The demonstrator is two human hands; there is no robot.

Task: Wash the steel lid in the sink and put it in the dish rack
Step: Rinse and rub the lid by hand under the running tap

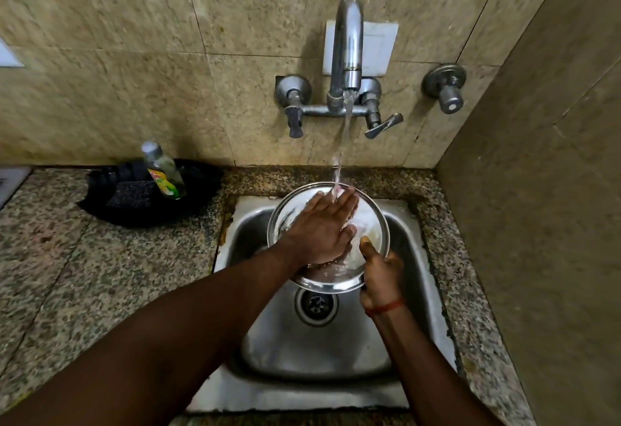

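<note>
Round steel lid (374, 224) is held above the stainless steel sink (319, 355), under water running from the chrome wall tap (347, 56). The left hand (322, 227) lies flat on it, fingers straight. The right hand (381, 274) grips its near rim, thumb on top. On the speckled granite table (100, 257), the clear bottle (164, 172) has a green-yellow label too blurred to read.

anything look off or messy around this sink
Nothing spilled or broken. The clear green-labelled bottle leans tilted in the black tray, and brown grime lines the back-left rim of the steel sink. The round steel lid is held under running water by the right hand, left hand flat on it.
</note>
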